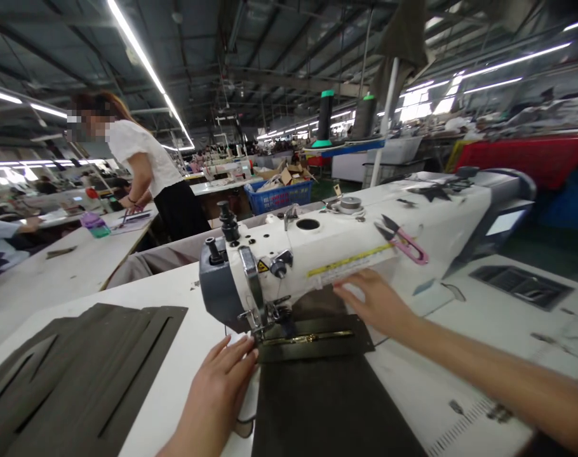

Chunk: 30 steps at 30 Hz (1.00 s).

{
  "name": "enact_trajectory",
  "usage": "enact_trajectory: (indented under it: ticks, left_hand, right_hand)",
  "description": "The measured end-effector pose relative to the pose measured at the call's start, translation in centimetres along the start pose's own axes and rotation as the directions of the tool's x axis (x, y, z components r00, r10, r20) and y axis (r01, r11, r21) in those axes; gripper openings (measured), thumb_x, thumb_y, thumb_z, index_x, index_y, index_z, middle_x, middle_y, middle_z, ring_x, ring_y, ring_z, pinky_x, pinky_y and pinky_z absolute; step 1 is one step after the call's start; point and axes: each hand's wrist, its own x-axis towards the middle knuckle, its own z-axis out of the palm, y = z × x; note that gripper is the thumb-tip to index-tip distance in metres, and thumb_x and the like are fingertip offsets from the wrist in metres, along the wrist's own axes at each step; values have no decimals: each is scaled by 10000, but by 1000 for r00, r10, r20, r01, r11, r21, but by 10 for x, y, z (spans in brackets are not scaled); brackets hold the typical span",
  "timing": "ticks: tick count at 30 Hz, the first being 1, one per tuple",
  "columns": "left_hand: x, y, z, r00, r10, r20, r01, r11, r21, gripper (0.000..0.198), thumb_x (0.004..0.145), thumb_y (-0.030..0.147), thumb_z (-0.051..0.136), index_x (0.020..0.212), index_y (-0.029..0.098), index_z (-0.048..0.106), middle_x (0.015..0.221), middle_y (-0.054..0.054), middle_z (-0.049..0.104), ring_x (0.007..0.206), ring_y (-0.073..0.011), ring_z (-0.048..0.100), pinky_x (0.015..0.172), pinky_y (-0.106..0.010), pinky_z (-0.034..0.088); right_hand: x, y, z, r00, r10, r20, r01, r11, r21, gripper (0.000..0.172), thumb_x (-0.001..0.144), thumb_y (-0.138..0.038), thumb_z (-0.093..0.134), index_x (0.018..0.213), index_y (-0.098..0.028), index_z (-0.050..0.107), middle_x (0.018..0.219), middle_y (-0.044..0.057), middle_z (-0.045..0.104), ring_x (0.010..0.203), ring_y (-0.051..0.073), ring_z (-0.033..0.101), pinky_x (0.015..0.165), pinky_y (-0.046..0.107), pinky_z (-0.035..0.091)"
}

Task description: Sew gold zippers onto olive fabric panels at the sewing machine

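A dark olive fabric piece (317,393) with a brass-coloured zipper (308,337) lies under the presser foot (258,320) of a white industrial sewing machine (317,254). My left hand (217,387) rests flat on the white table at the fabric's left edge, its fingertips close to the presser foot. My right hand (375,304) lies on the fabric behind the machine's arm, with its fingers against the arm's lower edge. The needle is hidden among the metal parts by the foot. Neither hand grips anything that I can see.
Several cut dark fabric panels (79,374) lie on the table at the left. Pink-handled thread snips (406,244) rest on the machine. Thread cones (324,120) stand behind it. A co-worker (143,165) works at the left table, and a blue crate (278,197) sits beyond.
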Motion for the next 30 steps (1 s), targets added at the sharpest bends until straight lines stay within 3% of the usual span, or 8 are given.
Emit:
enact_trajectory:
  ticks: [5,7,10,14,21,24,27,30]
  left_hand:
    - [6,12,-3,996,-3,92,5,1000,-18,250,883,89,366,975,140,593,984,-104,651,897,-202,623,776,-365,532]
    - [10,16,-8,988,-60,143,69,996,-62,202,856,68,421,948,132,589,911,-94,652,837,-201,620,736,-347,530]
    - [19,15,-12,945,-224,240,253,963,-97,166,821,38,469,850,143,596,792,-58,641,736,-186,610,682,-311,513]
    - [25,9,-14,896,-314,314,364,924,-116,186,826,46,465,797,160,609,751,-34,633,674,-167,598,609,-262,490]
    - [9,18,2,977,-153,145,164,984,-65,121,855,123,485,850,162,599,792,-52,604,720,-193,561,646,-328,485]
    - [5,22,7,988,-109,111,110,994,-1,162,883,130,425,882,147,586,852,-83,592,744,-205,553,655,-357,491]
    - [6,22,7,989,-98,110,96,995,23,216,901,134,369,918,143,584,860,-91,586,744,-201,556,644,-347,499]
    - [7,23,6,990,-99,105,91,993,77,234,901,125,355,952,135,583,908,-107,594,802,-215,570,663,-355,504]
  right_hand:
    - [-21,-36,5,964,-255,74,258,965,-35,228,895,-183,421,1021,-116,599,1084,147,575,979,244,528,827,415,441]
    - [-20,-54,7,972,-227,59,229,973,-27,214,891,-167,417,911,-115,624,1012,142,590,916,239,540,793,408,444]
    - [-13,-82,14,954,-216,207,204,976,77,160,861,-153,473,811,-152,626,791,65,600,734,197,557,676,346,454]
    - [-4,-105,34,928,-164,336,151,986,63,186,821,-146,529,994,-125,593,839,70,614,731,213,580,633,333,449]
    - [-9,-106,49,923,-252,290,228,967,113,142,809,-96,516,901,-144,612,791,43,617,682,177,572,620,293,433]
    - [-11,-104,49,935,-309,173,296,950,99,143,843,-116,475,825,-160,610,711,31,600,630,166,548,610,295,438]
    - [-8,-100,54,961,-272,41,271,962,34,194,855,-113,430,938,-130,604,878,99,627,853,220,564,803,374,445]
    - [-7,-95,59,956,-256,145,240,963,119,275,826,-76,392,1024,-97,581,1063,139,598,1045,234,509,949,410,386]
